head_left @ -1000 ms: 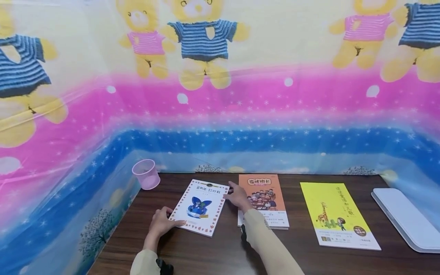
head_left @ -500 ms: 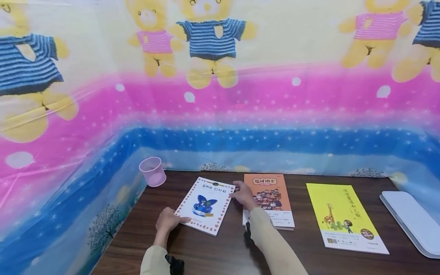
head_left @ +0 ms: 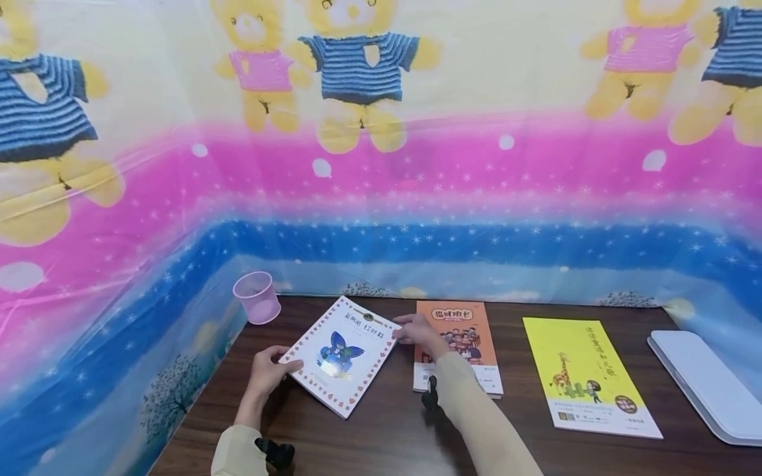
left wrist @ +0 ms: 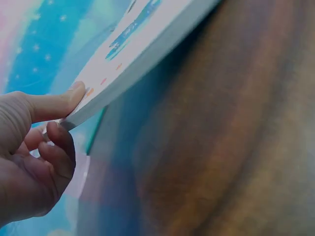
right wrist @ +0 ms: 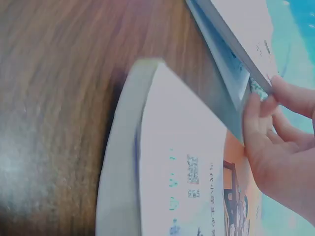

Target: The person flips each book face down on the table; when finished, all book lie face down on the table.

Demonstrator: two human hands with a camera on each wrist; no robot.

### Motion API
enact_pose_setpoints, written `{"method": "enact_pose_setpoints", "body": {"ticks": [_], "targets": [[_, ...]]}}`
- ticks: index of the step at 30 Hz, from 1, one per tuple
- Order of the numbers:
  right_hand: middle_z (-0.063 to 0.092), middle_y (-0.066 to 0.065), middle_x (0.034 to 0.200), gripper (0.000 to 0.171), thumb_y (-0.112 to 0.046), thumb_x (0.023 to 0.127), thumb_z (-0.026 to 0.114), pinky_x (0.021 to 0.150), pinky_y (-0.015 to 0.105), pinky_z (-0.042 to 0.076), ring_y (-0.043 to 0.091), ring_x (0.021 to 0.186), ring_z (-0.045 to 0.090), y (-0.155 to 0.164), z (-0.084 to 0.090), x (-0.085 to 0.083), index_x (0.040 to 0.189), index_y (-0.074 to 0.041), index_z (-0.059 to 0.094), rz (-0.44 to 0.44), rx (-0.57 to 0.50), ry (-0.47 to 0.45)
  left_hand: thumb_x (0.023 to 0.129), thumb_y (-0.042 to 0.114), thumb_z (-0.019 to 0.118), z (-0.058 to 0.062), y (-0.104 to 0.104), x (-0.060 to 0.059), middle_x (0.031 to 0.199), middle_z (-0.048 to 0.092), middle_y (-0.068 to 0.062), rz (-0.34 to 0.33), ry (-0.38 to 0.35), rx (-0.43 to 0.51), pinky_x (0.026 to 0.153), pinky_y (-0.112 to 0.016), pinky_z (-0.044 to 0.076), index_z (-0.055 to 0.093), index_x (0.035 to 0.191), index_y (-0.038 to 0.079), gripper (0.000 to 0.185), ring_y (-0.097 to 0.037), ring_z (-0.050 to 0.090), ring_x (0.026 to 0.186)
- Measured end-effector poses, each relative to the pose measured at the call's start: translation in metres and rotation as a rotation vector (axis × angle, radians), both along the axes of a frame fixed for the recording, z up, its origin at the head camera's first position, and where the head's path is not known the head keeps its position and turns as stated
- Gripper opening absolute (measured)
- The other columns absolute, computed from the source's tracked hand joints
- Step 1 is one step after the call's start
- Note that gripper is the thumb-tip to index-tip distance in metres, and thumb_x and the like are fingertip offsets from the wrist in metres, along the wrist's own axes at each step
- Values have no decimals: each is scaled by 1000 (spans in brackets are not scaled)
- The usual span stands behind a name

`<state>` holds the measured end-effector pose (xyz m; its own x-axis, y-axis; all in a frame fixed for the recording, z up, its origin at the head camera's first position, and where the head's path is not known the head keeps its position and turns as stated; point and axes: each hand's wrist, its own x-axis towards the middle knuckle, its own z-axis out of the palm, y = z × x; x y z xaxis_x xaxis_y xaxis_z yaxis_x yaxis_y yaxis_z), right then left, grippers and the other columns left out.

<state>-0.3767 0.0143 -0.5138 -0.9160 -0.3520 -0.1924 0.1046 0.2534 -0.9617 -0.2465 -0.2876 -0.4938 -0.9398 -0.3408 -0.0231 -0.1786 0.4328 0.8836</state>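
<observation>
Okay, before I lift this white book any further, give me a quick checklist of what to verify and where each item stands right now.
1. Left hand pinches the white book at its near-left corner: ok.
2. Right hand grips the book's far right edge: ok.
3. Book off the table: raised in the wrist views: ok.
4. Pink cup apart from the book: ok.
5. Orange book free of the right hand: cannot tell.

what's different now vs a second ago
The white book has been lifted off the table and tilted, with the left hand pinching its near-left corner and the right hand gripping its far-right edge. The orange book, yellow book and pink cup stayed put.
</observation>
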Motion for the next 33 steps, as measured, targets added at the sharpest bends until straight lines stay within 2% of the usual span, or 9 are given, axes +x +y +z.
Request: {"method": "enact_pose_setpoints", "body": {"ticks": [3, 7, 11, 15, 21, 26, 30, 33], "targets": [[57, 26, 132, 48, 1, 92, 57, 97, 40, 53, 33, 115, 63, 1, 2, -2, 139, 7, 47, 40, -29, -78, 83, 5, 73, 9, -3, -2, 73, 59, -3, -3, 2, 71, 48, -23, 41, 60, 117, -7, 38, -10, 49, 54], [51, 26, 139, 53, 0, 92, 57, 100, 42, 52, 34, 120, 60, 3, 10, -3, 143, 6, 42, 52, -29, -101, 86, 4, 69, 19, -5, -4, 64, 57, 5, -18, 18, 177, 46, -21, 44, 57, 123, -7, 40, -7, 51, 48], [43, 27, 147, 60, 0, 92, 57, 102, 43, 50, 36, 125, 56, 3, 15, -2, 147, 4, 35, 70, -45, -118, 89, 5, 67, 22, -8, -5, 65, 62, 8, -7, 21, 270, 48, -19, 48, 54, 127, -7, 42, -6, 54, 49], [46, 26, 144, 58, 0, 93, 56, 104, 42, 49, 37, 128, 54, 3, 14, -1, 147, 4, 36, 89, -56, -130, 91, 7, 65, 21, -11, -4, 66, 63, 10, -4, 26, 308, 49, -18, 48, 52, 130, -7, 43, -5, 55, 50], [54, 22, 132, 47, -2, 94, 56, 103, 41, 50, 32, 120, 60, 2, 13, 1, 140, 3, 47, 106, -48, -81, 93, 9, 63, 21, -15, -2, 64, 61, 11, 2, 40, 364, 50, -18, 48, 49, 133, -8, 46, -4, 55, 51], [59, 13, 115, 36, -6, 92, 62, 97, 40, 53, 22, 105, 65, 2, 14, 2, 127, -2, 60, 52, -6, -15, 93, 11, 64, 26, -16, 0, 62, 61, 11, 15, 78, 405, 51, -18, 48, 51, 131, -8, 45, -4, 55, 51], [62, 11, 114, 32, -8, 92, 63, 97, 41, 53, 19, 101, 65, 2, 15, 2, 124, -5, 63, 20, 5, 11, 92, 11, 65, 32, -14, 0, 62, 62, 10, 12, 124, 436, 52, -18, 48, 56, 124, -6, 38, -5, 56, 52], [66, 11, 113, 29, -13, 93, 64, 98, 42, 52, 18, 100, 65, 0, 18, 3, 122, -6, 64, -13, -3, 28, 92, 11, 66, 38, -13, 2, 62, 63, 9, 12, 158, 468, 53, -19, 49, 61, 114, 0, 25, -5, 57, 52]]}}
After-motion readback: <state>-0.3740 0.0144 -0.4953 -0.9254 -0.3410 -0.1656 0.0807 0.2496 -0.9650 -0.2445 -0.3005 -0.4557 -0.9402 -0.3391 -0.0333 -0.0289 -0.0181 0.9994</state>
